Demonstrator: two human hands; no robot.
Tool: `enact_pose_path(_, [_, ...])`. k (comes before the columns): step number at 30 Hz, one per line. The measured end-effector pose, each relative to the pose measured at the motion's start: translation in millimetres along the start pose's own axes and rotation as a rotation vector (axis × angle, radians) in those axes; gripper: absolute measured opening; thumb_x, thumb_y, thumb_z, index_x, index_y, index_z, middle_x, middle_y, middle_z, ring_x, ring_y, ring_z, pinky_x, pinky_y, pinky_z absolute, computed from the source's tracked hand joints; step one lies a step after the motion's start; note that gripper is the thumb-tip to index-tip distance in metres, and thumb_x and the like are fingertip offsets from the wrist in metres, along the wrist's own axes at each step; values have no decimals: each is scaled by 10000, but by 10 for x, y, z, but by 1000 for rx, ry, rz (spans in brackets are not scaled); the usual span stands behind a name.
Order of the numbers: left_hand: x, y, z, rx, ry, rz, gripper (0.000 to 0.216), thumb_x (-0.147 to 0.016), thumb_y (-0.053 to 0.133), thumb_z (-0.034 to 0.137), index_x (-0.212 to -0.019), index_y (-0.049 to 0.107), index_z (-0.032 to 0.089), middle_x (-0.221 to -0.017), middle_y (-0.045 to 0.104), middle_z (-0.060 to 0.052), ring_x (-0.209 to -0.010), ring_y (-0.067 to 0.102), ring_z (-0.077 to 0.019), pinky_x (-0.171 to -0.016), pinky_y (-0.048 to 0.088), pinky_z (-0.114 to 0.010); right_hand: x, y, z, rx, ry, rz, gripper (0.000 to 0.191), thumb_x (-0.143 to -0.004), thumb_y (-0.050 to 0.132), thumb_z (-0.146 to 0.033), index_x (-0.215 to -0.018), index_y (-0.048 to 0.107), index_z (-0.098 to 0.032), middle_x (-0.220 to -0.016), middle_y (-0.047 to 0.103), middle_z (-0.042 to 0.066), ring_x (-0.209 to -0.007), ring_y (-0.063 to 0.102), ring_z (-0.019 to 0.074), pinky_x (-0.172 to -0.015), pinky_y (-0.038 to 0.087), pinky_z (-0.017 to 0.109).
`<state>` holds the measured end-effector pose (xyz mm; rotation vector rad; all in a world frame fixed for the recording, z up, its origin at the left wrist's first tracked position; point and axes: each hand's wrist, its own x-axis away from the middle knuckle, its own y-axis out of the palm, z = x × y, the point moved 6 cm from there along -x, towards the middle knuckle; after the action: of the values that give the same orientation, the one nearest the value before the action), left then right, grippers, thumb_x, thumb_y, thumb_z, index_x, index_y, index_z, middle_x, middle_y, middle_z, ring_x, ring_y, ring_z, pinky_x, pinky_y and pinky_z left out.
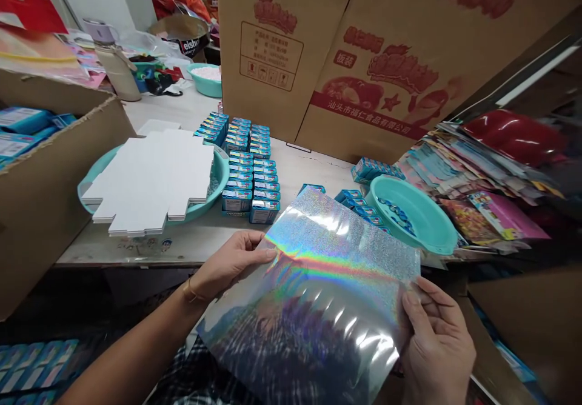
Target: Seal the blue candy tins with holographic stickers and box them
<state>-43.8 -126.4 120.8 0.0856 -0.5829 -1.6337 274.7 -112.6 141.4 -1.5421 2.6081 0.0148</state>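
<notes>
A shiny holographic sheet (318, 308) is held up in front of me, tilted, with a rainbow band across its upper half. My left hand (240, 256) pinches its left edge, thumb on top. At the right edge, my right hand (436, 326) grips the sheet between thumb and fingers. Just beyond it stand rows of small blue boxes (252, 180) on the table. Partly behind the sheet's top edge are more blue boxes (364, 205), next to a teal basin (448, 235) with small blue pieces inside.
White cross-shaped card blanks (154, 174) lie stacked over another teal basin (221, 180) at left. Large cardboard cartons (291, 41) wall off the back. An open carton (68, 168) of blue boxes stands at far left. Stacked papers and bags (482, 168) fill the right.
</notes>
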Motion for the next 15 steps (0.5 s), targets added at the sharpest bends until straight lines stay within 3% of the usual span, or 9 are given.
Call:
enact_pose_path(7, [5, -100, -45, -40, 27, -22, 338, -750, 780, 422, -917, 727, 133, -757, 674, -26, -595, 577, -109, -508, 378, -188, -52, 60, -6, 23, -59, -48, 582, -737, 826, -335, -1262, 604, -215, -889, 671, 8, -772, 634, 110, -657, 514, 165])
enact_pose_path(15, [54, -99, -15, -33, 104, -59, 257, -811, 747, 356, -964, 746, 150, -862, 724, -49, -747, 631, -147, -707, 476, -241, -111, 88, 10, 64, -104, -50, 688, -720, 827, -394, -1322, 554, -206, -868, 666, 8, -734, 623, 117, -636, 484, 186])
